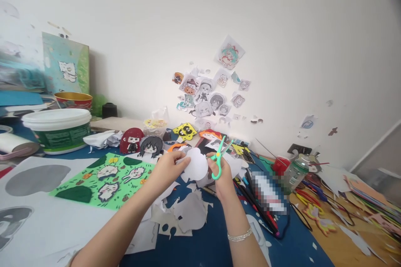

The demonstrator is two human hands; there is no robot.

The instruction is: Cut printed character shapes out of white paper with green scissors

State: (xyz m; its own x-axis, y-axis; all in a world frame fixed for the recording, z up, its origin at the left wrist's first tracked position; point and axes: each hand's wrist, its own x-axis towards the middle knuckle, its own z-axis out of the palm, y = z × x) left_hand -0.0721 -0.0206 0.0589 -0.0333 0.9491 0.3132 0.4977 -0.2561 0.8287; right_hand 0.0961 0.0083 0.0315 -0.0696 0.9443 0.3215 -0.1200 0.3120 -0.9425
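Between thumb and fingers, my left hand (174, 164) pinches a white paper cutout (196, 166) with a rounded, scalloped edge. My right hand (223, 178) is closed around a pair of green scissors (217, 159) with a yellow pivot. Their blades point up and away, parted, and stand to the right of the cutout. The right fingertips are close to the paper's right edge; I cannot tell whether they touch it. Below both hands lie white paper scraps (190, 212) on the blue table surface (200, 250).
A green drawn sheet (94, 179) lies at left, with a white-lidded tub (58, 131) behind it. Pens (260, 208), a glass jar (296, 171) and a red cup (280, 166) are at right. Coloured paper sheets (372, 196) sit farther right. Cutout drawings cover part of the wall.
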